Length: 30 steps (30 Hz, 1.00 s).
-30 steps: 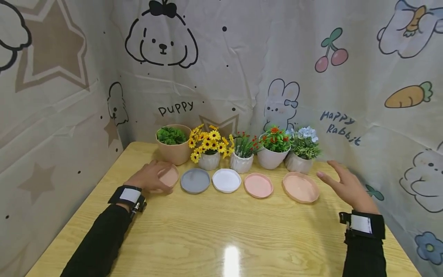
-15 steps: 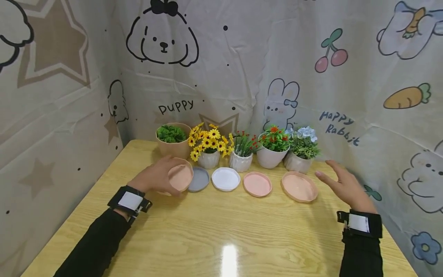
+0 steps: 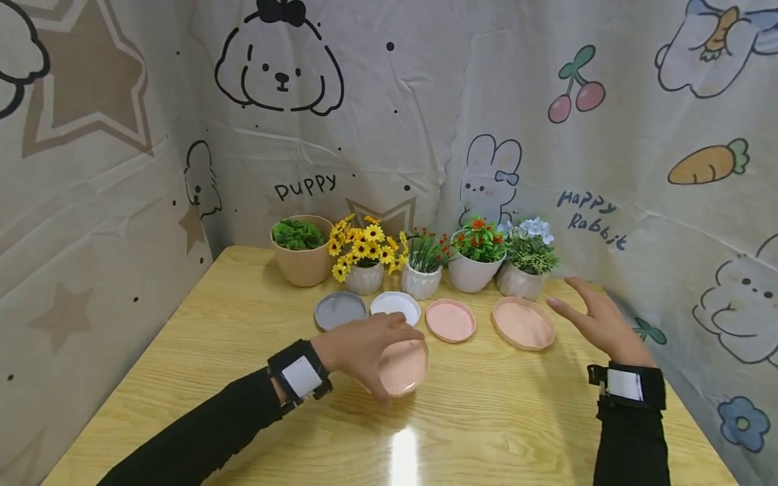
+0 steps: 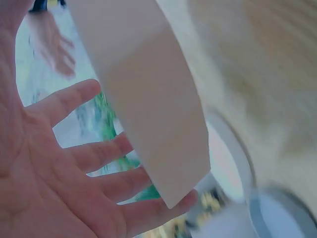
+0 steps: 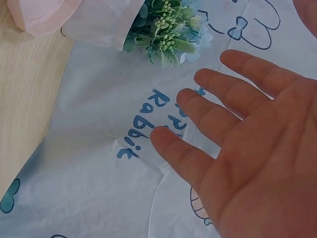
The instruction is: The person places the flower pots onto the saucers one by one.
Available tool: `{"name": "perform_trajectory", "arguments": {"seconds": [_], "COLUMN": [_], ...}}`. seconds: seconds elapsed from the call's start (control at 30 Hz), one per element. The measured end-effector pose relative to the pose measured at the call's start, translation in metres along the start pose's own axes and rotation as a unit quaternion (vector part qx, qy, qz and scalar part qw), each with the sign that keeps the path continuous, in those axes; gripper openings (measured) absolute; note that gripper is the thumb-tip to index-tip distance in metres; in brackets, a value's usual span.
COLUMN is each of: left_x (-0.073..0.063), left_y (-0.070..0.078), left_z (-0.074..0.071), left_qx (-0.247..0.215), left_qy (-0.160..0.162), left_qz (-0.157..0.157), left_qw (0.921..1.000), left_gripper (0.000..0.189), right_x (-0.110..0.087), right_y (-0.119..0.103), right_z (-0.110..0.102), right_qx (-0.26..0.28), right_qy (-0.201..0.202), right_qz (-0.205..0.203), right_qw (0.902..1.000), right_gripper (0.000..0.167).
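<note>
My left hand (image 3: 367, 347) holds a peach plant saucer (image 3: 406, 368) by its edge, tilted, over the middle of the table in front of the white saucer (image 3: 398, 307). In the left wrist view the held saucer (image 4: 148, 99) shows edge-on, with fingertips at its rim. My right hand (image 3: 604, 327) hovers with spread fingers at the table's right side, holding nothing. Nearest to it lies a larger peach saucer (image 3: 524, 324). A grey saucer (image 3: 339, 310) and a pink saucer (image 3: 451, 320) lie in the same row.
Behind the saucers stand several potted plants: a tan pot (image 3: 302, 263) with green leaves, yellow flowers (image 3: 367, 250), a small red-flowered pot (image 3: 421, 280), a white pot (image 3: 476, 273) and blue flowers (image 3: 535, 233). A printed curtain (image 3: 401, 135) encloses the wooden table (image 3: 486, 418) behind and at the sides.
My left hand has lifted the peach saucer from the row's left end, in front of the tan pot, and carried it right and toward me. The right hand stays nearly still.
</note>
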<state>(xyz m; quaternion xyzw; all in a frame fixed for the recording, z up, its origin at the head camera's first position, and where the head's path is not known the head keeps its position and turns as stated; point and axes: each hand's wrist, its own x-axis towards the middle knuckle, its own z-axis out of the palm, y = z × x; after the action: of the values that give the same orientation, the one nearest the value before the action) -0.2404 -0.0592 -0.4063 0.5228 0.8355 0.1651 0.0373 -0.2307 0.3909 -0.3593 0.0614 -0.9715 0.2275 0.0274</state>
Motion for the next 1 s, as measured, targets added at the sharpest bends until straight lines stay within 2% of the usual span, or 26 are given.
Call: {"name": "perform_trajectory", "arguments": {"seconds": [0.2,0.47,0.77,1.0], "left_x": [0.024,0.027,0.025,0.017], "left_y": [0.027,0.052,0.061,0.059], "left_z": [0.02,0.037,0.055,0.067], "left_qx": [0.018,0.008,0.025,0.041], "left_qy": [-0.05,-0.095,-0.12,-0.113], "left_qz": [0.039,0.035,0.023,0.01], "left_qw": [0.9978,0.9948,0.9922,0.9927], "left_gripper": [0.109,0.104,0.107,0.113], "right_x": [0.002,0.001,0.001,0.001], "right_y": [-0.003,-0.002,-0.002,-0.001], "right_z": [0.0,0.001,0.002,0.003], "right_qx": [-0.001,-0.002,-0.008,-0.012], "right_qy": [-0.003,-0.011,-0.004,-0.004], "right_qz": [0.0,0.014,0.006,0.01], "right_qw": [1.0,0.9998,0.9999,0.9999], "right_gripper": [0.089,0.09,0.089,0.09]}}
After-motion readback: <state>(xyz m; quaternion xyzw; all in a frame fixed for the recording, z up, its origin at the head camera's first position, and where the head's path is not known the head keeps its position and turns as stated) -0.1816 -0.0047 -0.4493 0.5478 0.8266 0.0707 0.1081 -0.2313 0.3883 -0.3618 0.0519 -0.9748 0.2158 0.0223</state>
